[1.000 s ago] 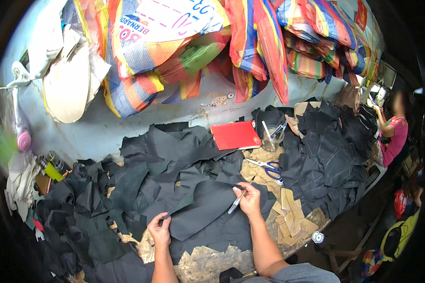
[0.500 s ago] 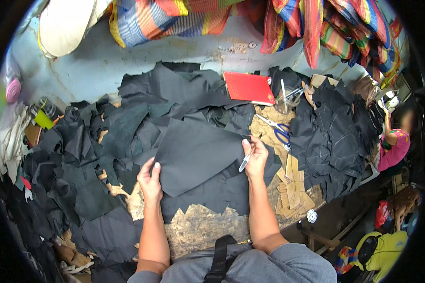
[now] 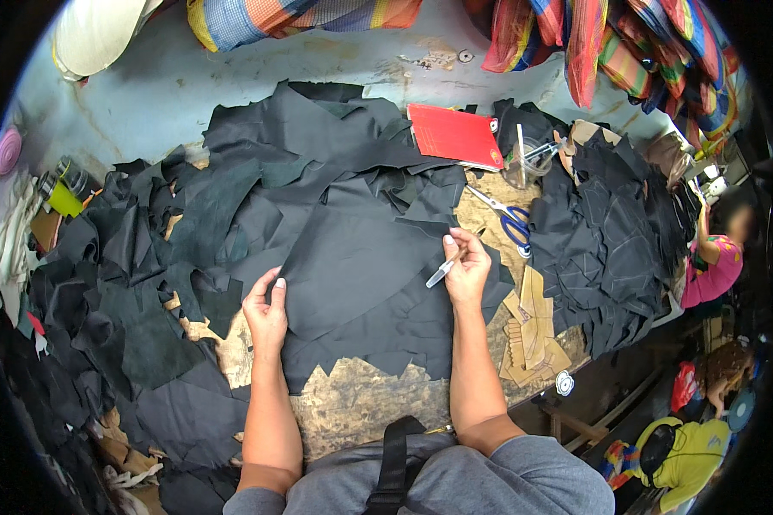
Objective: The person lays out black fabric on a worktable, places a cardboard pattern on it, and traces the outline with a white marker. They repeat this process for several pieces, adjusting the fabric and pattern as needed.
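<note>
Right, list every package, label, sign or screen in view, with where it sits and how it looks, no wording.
Striped woven sacks: piled at the top right, orange, blue and green bands.
Checked sack: top middle, blue and orange.
Red flat folder or booklet: on the black leather pieces, rectangular.
No screens or signs are visible.

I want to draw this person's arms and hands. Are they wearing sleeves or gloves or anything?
No gloves and no sleeves: both forearms are bare from the elbows down. The left hand and the right hand show no rings, watch or bracelets that can be made out. The fingers are bare too. Lower down, the person wears grey clothing with a black strap across it.
</note>
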`<action>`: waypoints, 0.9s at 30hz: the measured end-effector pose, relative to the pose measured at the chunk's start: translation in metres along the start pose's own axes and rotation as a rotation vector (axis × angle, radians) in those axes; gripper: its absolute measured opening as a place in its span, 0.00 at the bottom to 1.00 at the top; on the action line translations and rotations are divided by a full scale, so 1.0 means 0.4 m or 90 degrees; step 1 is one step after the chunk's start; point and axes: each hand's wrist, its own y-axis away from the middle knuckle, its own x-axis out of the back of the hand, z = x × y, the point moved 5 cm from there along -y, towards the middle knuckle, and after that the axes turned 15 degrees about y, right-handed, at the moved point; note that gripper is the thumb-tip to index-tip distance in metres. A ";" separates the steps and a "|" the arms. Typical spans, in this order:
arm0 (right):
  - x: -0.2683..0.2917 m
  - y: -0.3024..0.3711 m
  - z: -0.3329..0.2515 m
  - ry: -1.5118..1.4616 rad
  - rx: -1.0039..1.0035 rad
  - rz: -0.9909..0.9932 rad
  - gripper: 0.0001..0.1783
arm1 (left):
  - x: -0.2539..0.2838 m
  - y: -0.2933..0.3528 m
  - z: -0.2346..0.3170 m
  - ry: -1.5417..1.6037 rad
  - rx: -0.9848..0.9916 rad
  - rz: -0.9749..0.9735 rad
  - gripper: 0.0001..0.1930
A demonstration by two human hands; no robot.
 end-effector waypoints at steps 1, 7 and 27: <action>-0.001 -0.001 0.004 -0.023 -0.020 -0.010 0.09 | 0.001 -0.001 0.005 -0.008 -0.025 0.000 0.10; 0.000 0.000 0.017 0.013 -0.065 -0.007 0.10 | 0.032 -0.009 0.003 -0.028 -0.089 0.036 0.09; -0.029 0.004 0.083 0.119 -0.156 -0.115 0.18 | 0.231 -0.101 0.194 -0.049 -0.216 0.337 0.12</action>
